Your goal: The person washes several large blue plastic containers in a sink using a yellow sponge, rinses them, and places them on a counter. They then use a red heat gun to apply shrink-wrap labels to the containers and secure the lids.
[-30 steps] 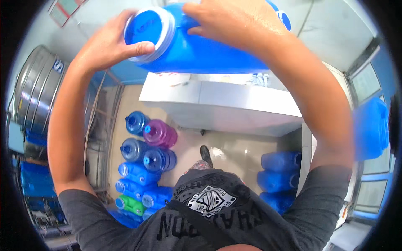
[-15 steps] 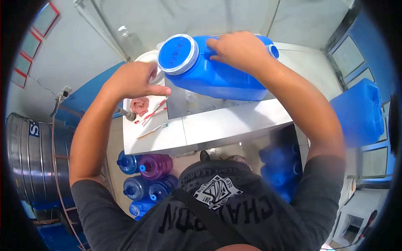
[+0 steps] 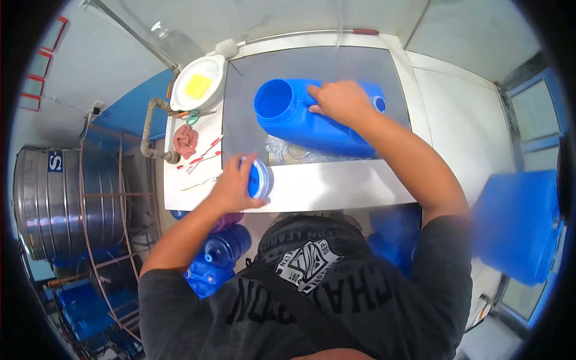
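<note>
You're standing at a white counter (image 3: 336, 186) with a sunken steel sink (image 3: 240, 120). A blue water jug (image 3: 324, 129) lies on its side in the sink. On the counter's left part sit a white dish (image 3: 183, 99) holding a yellow sponge (image 3: 197, 86), green-handled scissors (image 3: 191, 115), a crumpled reddish rag (image 3: 186, 140) and red-handled tools (image 3: 201, 155).

Bright daylight — fisheye-bent, dark-rimmed edges
</note>
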The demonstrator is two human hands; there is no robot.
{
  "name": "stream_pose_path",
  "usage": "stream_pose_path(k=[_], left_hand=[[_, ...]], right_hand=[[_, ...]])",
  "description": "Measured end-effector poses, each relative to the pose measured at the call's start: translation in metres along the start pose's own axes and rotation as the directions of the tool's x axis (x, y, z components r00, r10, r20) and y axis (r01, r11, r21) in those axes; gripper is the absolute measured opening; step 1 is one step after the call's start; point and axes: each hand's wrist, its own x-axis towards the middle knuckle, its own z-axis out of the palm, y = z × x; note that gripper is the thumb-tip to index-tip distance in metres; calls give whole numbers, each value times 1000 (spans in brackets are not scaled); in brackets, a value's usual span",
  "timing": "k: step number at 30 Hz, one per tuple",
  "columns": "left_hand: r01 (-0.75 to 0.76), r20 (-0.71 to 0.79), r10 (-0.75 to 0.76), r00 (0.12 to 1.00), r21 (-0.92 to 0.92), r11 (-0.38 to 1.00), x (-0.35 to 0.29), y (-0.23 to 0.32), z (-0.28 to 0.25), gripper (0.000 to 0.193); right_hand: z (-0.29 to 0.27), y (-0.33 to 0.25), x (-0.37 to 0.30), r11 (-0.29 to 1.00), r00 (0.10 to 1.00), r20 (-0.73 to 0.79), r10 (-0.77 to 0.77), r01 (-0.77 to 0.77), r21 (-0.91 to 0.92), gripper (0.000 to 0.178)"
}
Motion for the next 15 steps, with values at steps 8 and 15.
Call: stream_pose_path(k=[8,15], left_hand=[[-200,-555,217,803,91,976,127,72,6,85],[-160,-577,78,813,-93,983,170,64,11,37]], right_hand=[[14,16,37,900,995,19,-98,81,428,35],[-21,136,122,839,936,-124,329,-230,493,25]])
